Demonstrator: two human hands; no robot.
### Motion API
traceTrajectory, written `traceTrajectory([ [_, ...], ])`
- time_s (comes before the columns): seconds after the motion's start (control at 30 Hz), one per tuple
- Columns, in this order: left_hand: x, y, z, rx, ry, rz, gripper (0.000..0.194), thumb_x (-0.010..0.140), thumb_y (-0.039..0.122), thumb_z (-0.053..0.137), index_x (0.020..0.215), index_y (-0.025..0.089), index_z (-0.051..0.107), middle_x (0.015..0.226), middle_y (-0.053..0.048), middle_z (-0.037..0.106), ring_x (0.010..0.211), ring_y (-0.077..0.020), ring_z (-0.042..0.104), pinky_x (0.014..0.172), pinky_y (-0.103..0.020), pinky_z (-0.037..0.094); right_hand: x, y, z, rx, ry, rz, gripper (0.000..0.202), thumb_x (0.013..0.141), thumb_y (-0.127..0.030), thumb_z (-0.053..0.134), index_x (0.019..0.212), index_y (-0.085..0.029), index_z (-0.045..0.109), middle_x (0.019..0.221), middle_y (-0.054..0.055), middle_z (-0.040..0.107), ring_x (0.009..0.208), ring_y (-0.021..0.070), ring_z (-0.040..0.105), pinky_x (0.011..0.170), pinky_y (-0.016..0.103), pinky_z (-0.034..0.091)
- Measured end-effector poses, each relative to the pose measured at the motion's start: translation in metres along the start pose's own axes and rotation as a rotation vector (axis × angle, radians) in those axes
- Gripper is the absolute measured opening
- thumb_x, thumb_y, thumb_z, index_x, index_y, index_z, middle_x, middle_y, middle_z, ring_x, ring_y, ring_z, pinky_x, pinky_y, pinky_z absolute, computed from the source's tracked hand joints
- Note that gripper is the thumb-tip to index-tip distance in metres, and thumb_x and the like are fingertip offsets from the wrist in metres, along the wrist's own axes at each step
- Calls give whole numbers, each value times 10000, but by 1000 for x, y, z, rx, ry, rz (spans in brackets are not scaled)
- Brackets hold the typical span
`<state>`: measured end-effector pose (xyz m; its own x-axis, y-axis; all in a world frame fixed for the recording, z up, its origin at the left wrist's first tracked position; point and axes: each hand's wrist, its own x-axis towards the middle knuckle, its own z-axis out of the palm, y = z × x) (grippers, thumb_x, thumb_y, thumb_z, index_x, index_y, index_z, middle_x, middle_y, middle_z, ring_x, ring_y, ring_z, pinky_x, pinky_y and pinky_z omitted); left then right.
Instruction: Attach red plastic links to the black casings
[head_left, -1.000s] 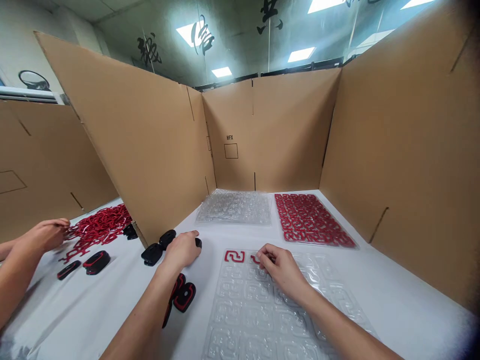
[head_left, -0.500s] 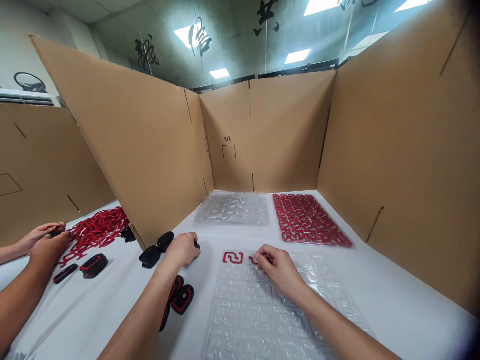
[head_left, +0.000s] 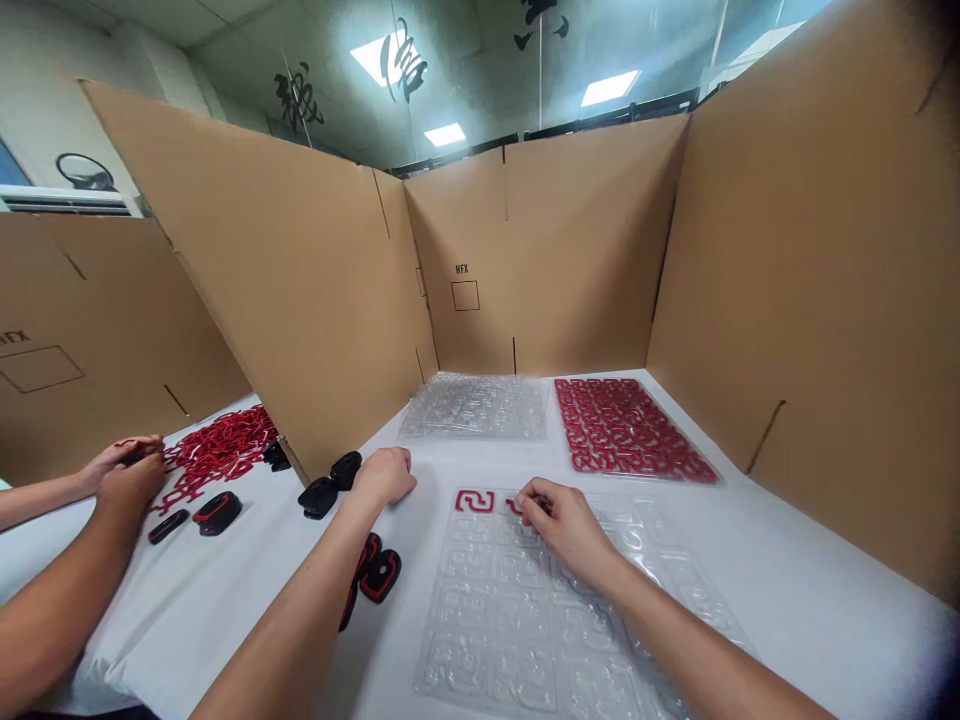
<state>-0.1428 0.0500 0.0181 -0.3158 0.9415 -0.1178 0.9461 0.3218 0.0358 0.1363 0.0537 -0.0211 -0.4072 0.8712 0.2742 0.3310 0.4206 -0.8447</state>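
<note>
My right hand has its fingers pinched over the top row of a clear plastic tray, on a red piece that shows partly beside the fingertips. One red piece lies in the tray's top left pocket. My left hand is curled on the white table beside black parts; what it holds, if anything, is hidden by the hand. Nearer along my left forearm lie several black parts with red trim.
Behind are a stack of clear trays and a tray filled with red pieces. Cardboard walls stand around. At left, another person's hands work beside a red pile and black parts.
The view has shifted slightly, moving the scene a little right and up. The black item seen at my left fingertips is now hidden. My right hand stays at the same pocket.
</note>
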Motion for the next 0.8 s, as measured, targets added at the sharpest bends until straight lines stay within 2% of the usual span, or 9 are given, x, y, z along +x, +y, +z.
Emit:
traceTrajectory([
  [0.13, -3, 0, -1, -27, 32, 0, 316, 922, 323, 582, 1209, 190, 580, 1232, -89, 602, 1031, -224, 622, 862, -431, 536, 1, 2, 0, -8, -3, -3, 235, 854, -330, 504, 705, -183, 612, 596, -2, 615, 569, 152, 542, 551, 239, 363],
  [0.23, -12, 0, -6, -59, 97, 3, 479, 852, 368, 654, 1280, 182, 546, 1248, -128, 615, 1080, -276, 620, 888, -421, 508, 0, 2, 1, -16, -4, -3, 236, 851, -334, 504, 698, -186, 605, 580, -11, 593, 550, 146, 520, 533, 236, 346],
  [0.33, -31, -5, -11, -90, 184, -2, 647, 795, 430, 658, 1367, 180, 489, 1294, -168, 613, 1147, -343, 599, 892, -393, 478, 0, 1, 0, -25, -3, -6, 241, 851, -339, 502, 690, -188, 598, 567, -18, 575, 537, 141, 501, 523, 234, 331],
  [0.43, -60, -17, -10, -115, 264, -30, 560, 885, 448, 484, 1365, 160, 497, 1282, -169, 633, 1157, -338, 598, 904, -398, 459, -1, 0, 0, -33, 2, -9, 248, 854, -345, 496, 691, -188, 599, 564, -18, 570, 537, 143, 501, 523, 235, 329],
  [0.5, -83, -26, -1, -126, 276, -53, 515, 907, 418, 430, 1308, 118, 553, 1244, -184, 656, 1131, -333, 615, 894, -395, 466, -1, -1, 0, -37, 3, -12, 246, 853, -345, 494, 696, -188, 601, 565, -16, 576, 542, 146, 510, 527, 237, 335],
  [0.6, -111, -34, 24, -165, 243, -97, 498, 896, 393, 438, 1279, 113, 588, 1280, -177, 638, 1133, -337, 620, 918, -418, 473, -1, -1, 0, -39, -2, -15, 242, 851, -346, 492, 704, -190, 604, 575, -11, 593, 554, 152, 529, 542, 240, 352],
  [0.73, -126, -27, 63, -196, 337, 53, 650, 875, 465, 502, 1398, 80, 479, 1449, -201, 483, 1323, -338, 461, 1064, -438, 394, 0, -2, 0, -44, -12, -15, 261, 848, -372, 487, 699, -190, 600, 576, -6, 593, 557, 158, 529, 549, 249, 355],
  [0.8, -125, -21, 74, -173, 368, 104, 566, 895, 426, 488, 1359, 106, 538, 1446, -198, 486, 1335, -348, 438, 1075, -480, 378, 0, -4, 0, -46, -18, -18, 271, 848, -384, 483, 698, -190, 598, 579, -3, 594, 558, 161, 526, 548, 252, 351],
])
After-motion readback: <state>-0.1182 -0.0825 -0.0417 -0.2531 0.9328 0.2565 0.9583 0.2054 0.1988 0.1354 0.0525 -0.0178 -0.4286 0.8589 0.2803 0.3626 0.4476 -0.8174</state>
